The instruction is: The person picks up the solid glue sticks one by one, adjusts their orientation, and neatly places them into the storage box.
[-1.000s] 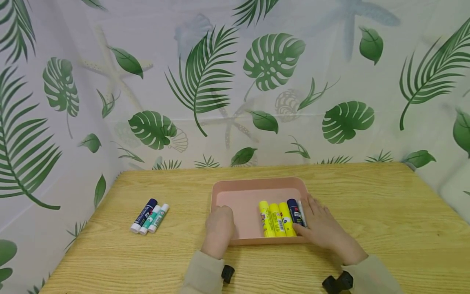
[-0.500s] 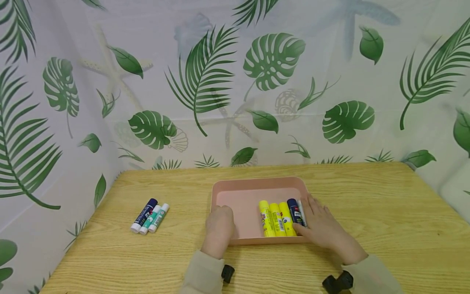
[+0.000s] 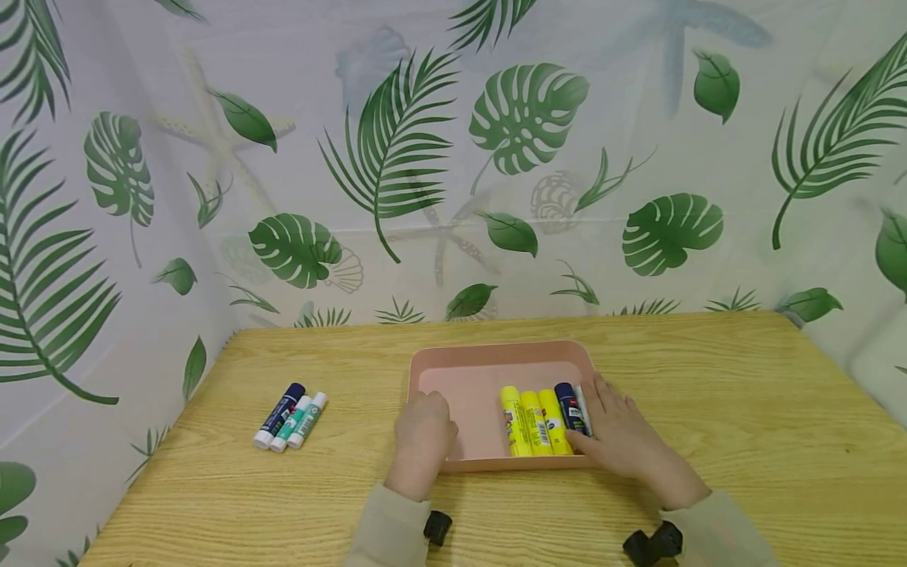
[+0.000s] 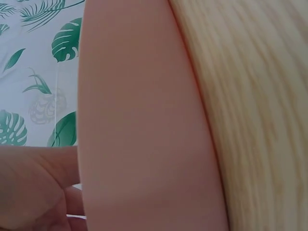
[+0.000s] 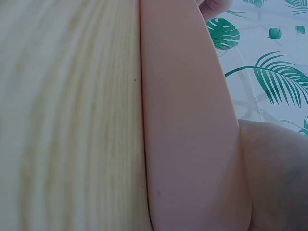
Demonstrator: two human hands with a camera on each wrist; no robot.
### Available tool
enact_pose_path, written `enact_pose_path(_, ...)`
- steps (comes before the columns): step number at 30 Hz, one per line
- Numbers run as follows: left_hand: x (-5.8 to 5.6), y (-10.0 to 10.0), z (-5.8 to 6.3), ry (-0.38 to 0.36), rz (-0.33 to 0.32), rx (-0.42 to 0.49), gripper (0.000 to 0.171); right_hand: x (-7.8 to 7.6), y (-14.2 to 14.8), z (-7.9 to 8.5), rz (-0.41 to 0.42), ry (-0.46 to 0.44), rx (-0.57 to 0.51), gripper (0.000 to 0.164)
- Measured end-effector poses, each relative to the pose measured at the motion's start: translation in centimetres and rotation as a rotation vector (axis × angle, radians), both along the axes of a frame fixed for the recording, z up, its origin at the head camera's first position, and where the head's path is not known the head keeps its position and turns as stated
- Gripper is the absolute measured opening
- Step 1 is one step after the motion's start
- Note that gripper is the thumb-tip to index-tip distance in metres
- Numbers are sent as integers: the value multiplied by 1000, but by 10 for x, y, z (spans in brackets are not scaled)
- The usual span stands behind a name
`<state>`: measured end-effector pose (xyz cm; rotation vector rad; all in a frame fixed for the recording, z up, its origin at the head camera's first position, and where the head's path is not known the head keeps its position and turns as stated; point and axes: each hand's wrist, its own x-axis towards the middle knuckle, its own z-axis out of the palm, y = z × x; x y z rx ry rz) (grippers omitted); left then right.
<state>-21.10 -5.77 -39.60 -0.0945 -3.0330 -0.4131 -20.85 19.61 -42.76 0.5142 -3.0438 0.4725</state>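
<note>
A pink tray point(image 3: 489, 465) holds three yellow glue sticks point(image 3: 534, 425), a dark blue glue stick point(image 3: 570, 405) and a whitish stick point(image 3: 583, 402) partly covered by a hand. My left hand point(image 3: 425, 433) is over the tray's left front corner, fingers bent and tips hidden, so whatever they may hold is out of sight. In the left wrist view, the thumb and fingers pass behind the tray wall point(image 4: 139, 115). My right hand point(image 3: 627, 441) rests over the tray's right side, fingers extended, thumb beside the blue stick. The right wrist view shows that hand against the tray wall point(image 5: 192, 120).
Left of the tray on the wooden table point(image 3: 354, 520) lie a dark blue glue stick point(image 3: 282, 413) with a white end and two green-and-white glue sticks point(image 3: 307, 421), side by side. A leaf-patterned cloth point(image 3: 439, 157) rises behind the table and along its sides.
My left hand has tilted and shifted very slightly, with its knuckles a little more spread. The right hand, the tray and the glue sticks stay where they were.
</note>
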Motion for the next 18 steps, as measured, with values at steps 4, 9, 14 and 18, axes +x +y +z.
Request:
enact_pose_path(4,-2,-2,2,76,-3,-55,29,0,0,1,0,-1,-3,79)
enact_pose_path(9,-3,-3,7,221,-24,-65,40,0,0,0,2,3,0,79)
enact_pose_path(14,-3,-2,11,353,-94,-78,54,0,0,0,0,7,1,80)
enact_pose_path(18,-3,-2,12,350,-121,-83,61,0,0,1,3,-1,-4,80)
